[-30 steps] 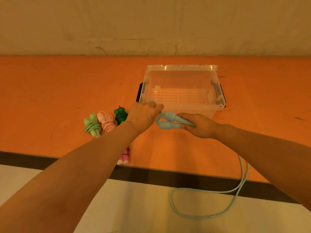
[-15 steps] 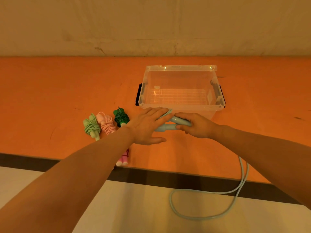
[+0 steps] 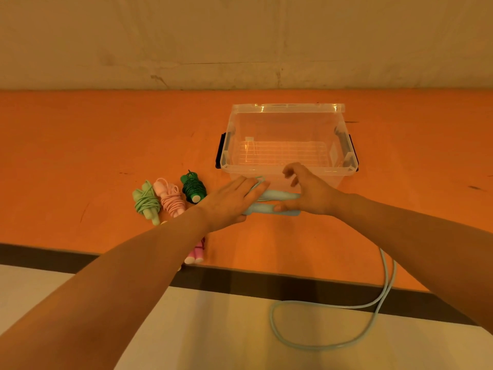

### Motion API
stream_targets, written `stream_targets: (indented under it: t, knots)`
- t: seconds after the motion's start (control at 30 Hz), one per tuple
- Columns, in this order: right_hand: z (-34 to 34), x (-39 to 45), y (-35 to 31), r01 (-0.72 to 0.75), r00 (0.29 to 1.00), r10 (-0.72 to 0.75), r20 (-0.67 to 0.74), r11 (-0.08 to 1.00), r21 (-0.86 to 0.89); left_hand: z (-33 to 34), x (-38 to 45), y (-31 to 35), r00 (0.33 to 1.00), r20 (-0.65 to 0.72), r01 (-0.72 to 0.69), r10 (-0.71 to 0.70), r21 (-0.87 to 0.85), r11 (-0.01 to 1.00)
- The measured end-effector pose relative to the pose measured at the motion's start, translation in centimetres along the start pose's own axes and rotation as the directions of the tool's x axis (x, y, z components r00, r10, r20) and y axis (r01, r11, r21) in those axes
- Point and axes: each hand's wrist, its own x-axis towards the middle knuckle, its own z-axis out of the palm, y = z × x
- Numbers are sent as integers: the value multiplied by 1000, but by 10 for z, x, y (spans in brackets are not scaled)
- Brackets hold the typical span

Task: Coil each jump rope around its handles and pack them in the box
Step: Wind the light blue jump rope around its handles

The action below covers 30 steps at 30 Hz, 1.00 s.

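Observation:
Two light blue jump rope handles [image 3: 277, 195] lie side by side on the orange table [image 3: 80, 145], just in front of the clear plastic box [image 3: 288, 110]. My left hand [image 3: 232, 201] presses flat on their left ends with straight fingers. My right hand [image 3: 313, 193] hovers over their right ends with fingers lifted and spread, and only its thumb touches the nearer handle. The blue rope [image 3: 384, 287] runs uncoiled off the table's front edge and loops on the floor. Nothing is inside the box.
Three coiled ropes lie left of my hands: light green [image 3: 146, 202], pale pink [image 3: 171, 199] and dark green [image 3: 193, 187]. A magenta pair of handles [image 3: 196, 256] shows partly under my left forearm near the table edge. A wall runs behind the table.
My left hand let go of the rope end and flattened onto the handles. My right hand released its grip on the handles and lifted its fingers.

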Motion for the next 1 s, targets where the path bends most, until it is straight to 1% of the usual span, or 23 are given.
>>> stream_targets:
  t: [0.07, 0.13, 0.2, 0.33, 0.4, 0.47, 0.5, 0.6, 0.67, 0.77, 0.8, 0.93, 0.97, 1.0]
  knots:
    - [-4, 1, -4, 99, 992, -92, 92, 992, -74, -1, 1, 3, 999, -18, -32, 32, 7, 999]
    - [-3, 2, -10, 159, 970, -123, 207, 974, -164, 0, 4, 6, 998, -21, -63, 63, -16, 998]
    - [1, 5, -13, 180, 958, -114, 264, 954, -239, 1, 5, 8, 997, -13, -79, 78, -51, 996]
    - [13, 2, -12, 127, 956, -21, 292, 928, -349, 0, 3, 7, 998, 0, -59, 59, -114, 992]
    - [18, 2, -10, 95, 961, -6, 277, 945, -312, 0, 3, 7, 999, -3, -49, 49, -121, 991]
    - [20, 2, -10, 58, 975, -8, 223, 975, -217, 1, 5, 6, 1000, 8, -26, 27, -126, 992]
    - [21, 3, -10, 45, 982, -6, 191, 978, -204, 1, 5, 5, 1000, 15, -7, 9, -143, 990]
    - [19, 4, -12, 66, 995, -38, 94, 946, -317, 2, 6, 3, 998, 44, 53, -46, -172, 984]
    - [19, 4, -13, 97, 995, -81, 59, 920, -380, 2, 5, 5, 993, 67, 104, -92, -193, 976]
    - [19, 3, -11, 115, 993, -99, 60, 892, -438, 3, 6, 10, 958, 149, 280, -244, -316, 906]
    - [20, 3, -11, 119, 993, -105, 57, 882, -456, 3, 7, 10, 942, 187, 327, -279, -329, 886]
    - [20, 4, -10, 158, 987, -124, 100, 824, -544, -6, 15, 14, 874, 326, 448, -360, -258, 856]
    - [21, 4, -10, 163, 986, -123, 109, 819, -550, -9, 17, 14, 859, 341, 466, -383, -210, 859]
    - [21, 4, -11, 167, 986, -123, 116, 816, -553, -12, 19, 15, 858, 335, 452, -390, -129, 883]
